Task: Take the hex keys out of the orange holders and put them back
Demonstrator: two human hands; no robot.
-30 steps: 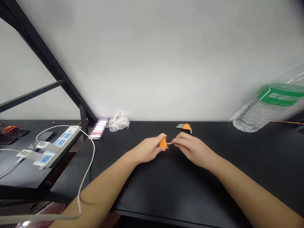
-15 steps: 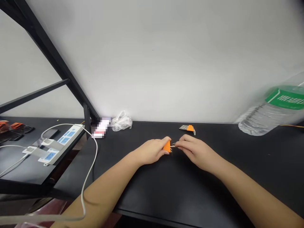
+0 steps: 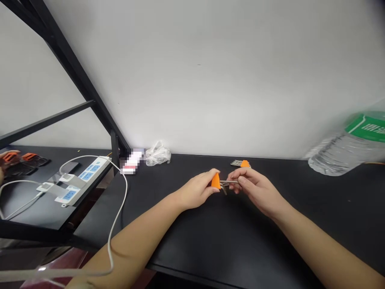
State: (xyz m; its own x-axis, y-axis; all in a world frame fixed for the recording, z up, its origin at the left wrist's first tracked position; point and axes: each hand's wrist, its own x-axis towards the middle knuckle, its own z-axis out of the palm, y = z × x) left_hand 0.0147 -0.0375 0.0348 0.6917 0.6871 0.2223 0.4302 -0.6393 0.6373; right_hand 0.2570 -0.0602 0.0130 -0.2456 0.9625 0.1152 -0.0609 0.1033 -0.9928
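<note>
My left hand (image 3: 200, 189) is closed around an orange hex key holder (image 3: 215, 181), thumb on one edge and fingers on the other. Several metal keys stick out of its right side, one of them bent downward. My right hand (image 3: 255, 188) pinches a long thin hex key (image 3: 230, 182) whose left end meets the holder; the tip by my fingers is partly hidden. Behind my right hand, a second orange holder (image 3: 245, 163) with metal keys lies on the black table (image 3: 192, 241).
A clear plastic bag (image 3: 158, 154) lies near the wall, and a large water bottle (image 3: 337, 154) stands tilted at right. On the left are a power strip (image 3: 87, 178), a white cable (image 3: 120, 208) crossing my left arm, a black frame (image 3: 87, 86), and another person's hand (image 3: 9, 154) by orange-and-black items.
My right hand has turned and opened its fingers somewhat, showing more of the long key. The holder in my left hand is tilted differently. The whole view has shifted slightly.
</note>
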